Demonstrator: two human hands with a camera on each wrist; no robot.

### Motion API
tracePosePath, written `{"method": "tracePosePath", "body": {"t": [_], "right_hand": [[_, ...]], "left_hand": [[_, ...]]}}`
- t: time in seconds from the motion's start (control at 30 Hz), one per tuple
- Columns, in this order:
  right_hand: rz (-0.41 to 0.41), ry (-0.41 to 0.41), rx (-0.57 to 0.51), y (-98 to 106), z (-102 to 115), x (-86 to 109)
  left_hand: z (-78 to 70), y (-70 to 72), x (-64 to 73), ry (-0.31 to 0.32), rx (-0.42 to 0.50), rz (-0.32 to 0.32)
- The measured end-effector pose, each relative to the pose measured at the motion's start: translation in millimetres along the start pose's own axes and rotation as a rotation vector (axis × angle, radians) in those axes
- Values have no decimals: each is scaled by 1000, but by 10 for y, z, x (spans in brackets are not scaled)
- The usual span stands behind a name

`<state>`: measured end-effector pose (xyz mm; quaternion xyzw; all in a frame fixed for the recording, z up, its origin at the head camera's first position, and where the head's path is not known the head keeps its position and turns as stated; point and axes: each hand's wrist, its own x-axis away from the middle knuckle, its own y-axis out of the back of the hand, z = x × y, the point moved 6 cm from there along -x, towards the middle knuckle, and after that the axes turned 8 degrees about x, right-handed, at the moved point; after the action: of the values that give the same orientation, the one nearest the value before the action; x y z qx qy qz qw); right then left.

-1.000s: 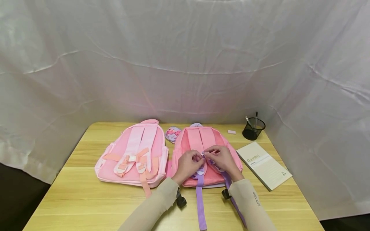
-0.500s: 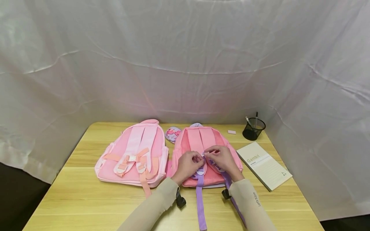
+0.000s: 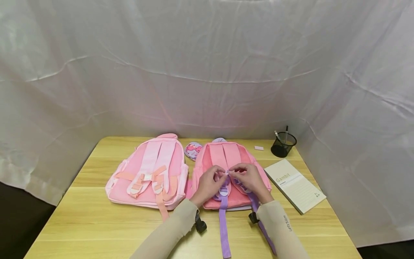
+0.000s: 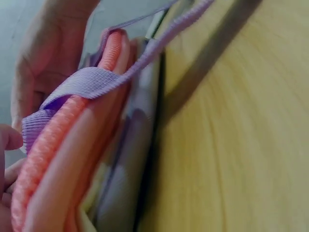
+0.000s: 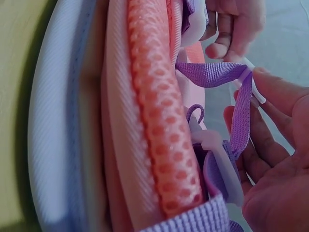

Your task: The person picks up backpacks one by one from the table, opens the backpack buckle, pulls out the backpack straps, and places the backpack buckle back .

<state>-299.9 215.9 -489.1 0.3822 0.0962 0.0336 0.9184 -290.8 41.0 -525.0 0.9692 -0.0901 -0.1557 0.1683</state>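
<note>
A coral-pink backpack [image 3: 250, 162] lies with its shoulder straps facing up. Above its middle, a small white buckle [image 5: 259, 95] joins purple webbing [image 5: 212, 74] between the two shoulder straps. My right hand [image 3: 252, 180] pinches this buckle between thumb and fingers, as the right wrist view shows. My left hand [image 3: 207, 185] meets it from the left, with thumb and index finger at the buckle; its grip is partly hidden. Long purple strap ends [image 3: 223, 226] hang over the bag's near edge. In the left wrist view, a purple strap [image 4: 87, 84] crosses the coral mesh edge.
A light pink backpack [image 3: 124, 190] with a fastened chest strap lies at left. Between the bags is a small round pouch [image 3: 193, 150]. Right of the coral bag are a notebook [image 3: 295, 187], an eraser-like block [image 3: 259, 148] and a black mesh pen holder [image 3: 281, 149].
My left hand has shifted slightly upward, and its index finger reaches closer to the buckle. More of the left purple strap adjuster shows. My right hand stays nearly still.
</note>
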Motion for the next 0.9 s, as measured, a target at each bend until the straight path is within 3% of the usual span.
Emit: {"method": "tracePosePath", "body": {"t": [0.1, 0.53, 0.73, 0.9], "right_hand": [[5, 10, 4, -8, -3, -2], [16, 44, -38, 15, -33, 33], [20, 46, -52, 7, -22, 35], [9, 43, -58, 18, -28, 48]], "left_hand": [[3, 28, 2, 4, 49, 4], [-13, 31, -3, 31, 55, 23], [-16, 21, -11, 8, 43, 43], [2, 29, -9, 23, 111, 34]]}}
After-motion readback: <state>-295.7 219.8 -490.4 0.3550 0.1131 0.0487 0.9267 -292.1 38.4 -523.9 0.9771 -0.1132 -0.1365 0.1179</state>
